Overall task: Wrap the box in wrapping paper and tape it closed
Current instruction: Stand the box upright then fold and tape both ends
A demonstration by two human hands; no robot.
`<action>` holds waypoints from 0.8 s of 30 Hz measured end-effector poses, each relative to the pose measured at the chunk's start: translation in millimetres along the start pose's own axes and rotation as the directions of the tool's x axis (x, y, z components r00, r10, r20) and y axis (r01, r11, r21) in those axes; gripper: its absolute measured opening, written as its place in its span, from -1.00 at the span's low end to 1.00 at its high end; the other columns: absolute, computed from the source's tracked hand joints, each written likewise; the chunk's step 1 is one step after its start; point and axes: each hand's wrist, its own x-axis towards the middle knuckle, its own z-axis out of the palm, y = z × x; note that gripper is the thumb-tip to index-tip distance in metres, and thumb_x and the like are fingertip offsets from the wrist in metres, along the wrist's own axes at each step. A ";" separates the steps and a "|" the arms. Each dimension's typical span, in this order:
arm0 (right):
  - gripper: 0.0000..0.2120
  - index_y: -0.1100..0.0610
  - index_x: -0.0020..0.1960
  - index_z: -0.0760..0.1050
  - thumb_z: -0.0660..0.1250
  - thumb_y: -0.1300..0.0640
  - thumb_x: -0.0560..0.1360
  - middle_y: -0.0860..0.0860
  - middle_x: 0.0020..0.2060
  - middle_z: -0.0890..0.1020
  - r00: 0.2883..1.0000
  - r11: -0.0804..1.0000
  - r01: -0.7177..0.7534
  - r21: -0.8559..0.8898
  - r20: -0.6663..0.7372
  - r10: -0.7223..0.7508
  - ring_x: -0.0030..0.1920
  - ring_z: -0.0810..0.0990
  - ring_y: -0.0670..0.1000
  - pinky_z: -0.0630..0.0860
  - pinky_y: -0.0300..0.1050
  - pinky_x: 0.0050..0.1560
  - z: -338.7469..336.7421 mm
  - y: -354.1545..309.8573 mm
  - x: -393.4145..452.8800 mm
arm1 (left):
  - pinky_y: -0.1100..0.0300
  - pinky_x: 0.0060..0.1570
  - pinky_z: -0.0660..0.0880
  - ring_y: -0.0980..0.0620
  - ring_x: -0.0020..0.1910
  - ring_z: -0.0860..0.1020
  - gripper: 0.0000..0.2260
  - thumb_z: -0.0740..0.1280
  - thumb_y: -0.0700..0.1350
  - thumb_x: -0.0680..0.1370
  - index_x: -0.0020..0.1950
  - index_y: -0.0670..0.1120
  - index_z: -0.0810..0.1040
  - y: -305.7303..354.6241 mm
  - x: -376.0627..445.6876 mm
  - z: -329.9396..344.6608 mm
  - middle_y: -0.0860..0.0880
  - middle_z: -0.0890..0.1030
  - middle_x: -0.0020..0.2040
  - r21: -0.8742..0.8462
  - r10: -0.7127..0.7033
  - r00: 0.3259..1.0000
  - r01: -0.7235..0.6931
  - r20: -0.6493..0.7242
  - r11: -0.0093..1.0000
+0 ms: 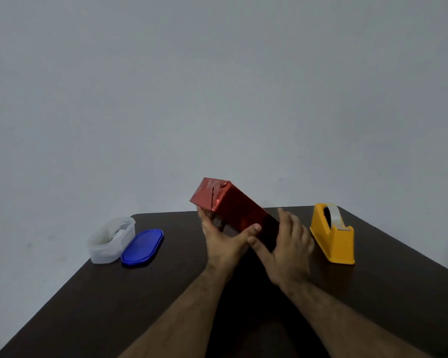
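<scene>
A long box wrapped in shiny red paper (228, 202) is held tilted above the dark table (166, 293), its folded far end raised toward the wall. My left hand (223, 241) grips it from below, thumb on the near side and fingers under the left side. My right hand (287, 246) holds the lower right end, fingers along its far side and thumb near the left thumb. A yellow tape dispenser (332, 235) with a roll of clear tape stands just right of my right hand.
A translucent white plastic container (109, 241) with something pale inside sits at the table's left, its blue oval lid (142, 248) lying beside it. The table's far edge meets a plain grey wall (217, 86).
</scene>
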 end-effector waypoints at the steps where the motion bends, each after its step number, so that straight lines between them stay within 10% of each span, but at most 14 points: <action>1: 0.10 0.09 0.60 0.31 -0.13 -0.70 0.41 0.13 0.49 0.40 0.995 0.994 -0.085 0.064 -0.044 0.088 0.44 0.40 0.18 0.38 0.19 0.37 4.7 -3.4 2.4 | -0.06 0.34 0.58 0.18 0.42 0.51 0.28 0.81 0.03 0.15 0.65 0.28 0.05 -4.0 3.5 -0.5 0.05 0.40 0.50 0.047 0.040 0.999 -0.039 -0.014 0.998; 5: 0.20 0.13 0.37 0.50 -0.11 -0.80 0.22 0.14 0.15 0.65 0.894 0.628 -0.440 0.642 0.244 0.376 -0.11 0.59 -0.06 0.43 -0.24 -0.18 24.7 -14.3 17.8 | -0.06 0.40 0.53 0.25 0.48 0.43 0.32 0.80 -0.10 0.14 0.66 0.24 0.02 -17.9 18.5 -6.4 0.25 0.36 0.51 0.172 0.156 0.986 -0.165 0.064 0.971; 7: 0.25 0.19 0.23 0.61 0.01 -0.84 0.12 0.21 -0.11 0.69 0.784 0.350 -0.621 0.701 0.556 0.276 -0.33 0.59 0.02 0.44 -0.18 -0.36 27.5 -6.4 26.4 | -0.06 0.38 0.55 0.28 0.45 0.46 0.27 0.76 -0.14 0.23 0.67 0.31 -0.01 -16.3 18.7 -12.3 0.42 0.28 0.55 0.231 0.169 0.971 -0.206 0.167 0.951; 10: -0.08 0.16 0.08 0.73 0.26 -0.67 0.30 0.29 -0.01 0.64 0.626 0.155 -0.772 0.616 0.779 0.020 -0.12 0.65 0.19 0.65 -0.01 -0.20 18.9 14.3 37.8 | -0.04 0.38 0.55 0.38 0.44 0.42 0.20 0.70 -0.24 0.34 0.67 0.33 -0.02 -14.4 16.4 -18.1 0.52 -0.03 0.61 0.319 0.174 0.932 -0.278 0.316 0.906; 16: -0.46 -0.16 0.50 0.46 0.49 -0.08 0.55 0.14 0.40 0.61 0.692 0.029 -0.713 0.700 0.710 -0.131 0.41 0.56 0.30 0.40 0.55 0.38 21.5 29.2 44.8 | 0.12 0.33 0.58 0.13 0.38 0.57 0.01 0.41 -0.43 0.54 0.64 0.42 0.01 -7.4 21.3 -32.8 0.34 0.42 0.45 0.404 0.082 0.886 -0.288 0.456 0.868; 20: -0.33 -0.26 0.54 0.37 0.44 0.24 0.57 -0.01 0.40 0.62 0.797 0.033 -0.604 0.797 0.604 -0.017 0.41 0.59 0.16 0.55 0.36 0.33 13.6 35.0 49.5 | 0.04 0.35 0.57 -0.02 0.34 0.63 -0.27 0.14 -0.62 0.54 0.57 -0.03 0.47 -0.4 21.4 -39.5 -0.02 0.63 0.41 0.251 -0.051 0.934 -0.042 0.353 0.967; 24: -0.26 -0.20 0.54 0.39 0.52 0.30 0.50 -0.01 0.36 0.65 0.808 0.157 -0.579 0.800 0.589 -0.020 0.36 0.63 0.11 0.57 0.28 0.34 13.0 37.3 46.3 | -0.06 0.18 0.61 -0.10 0.16 0.67 -0.67 0.35 -0.10 0.60 0.36 -0.04 0.67 4.0 25.9 -43.5 -0.08 0.72 0.18 0.054 -0.264 0.931 0.259 0.251 0.964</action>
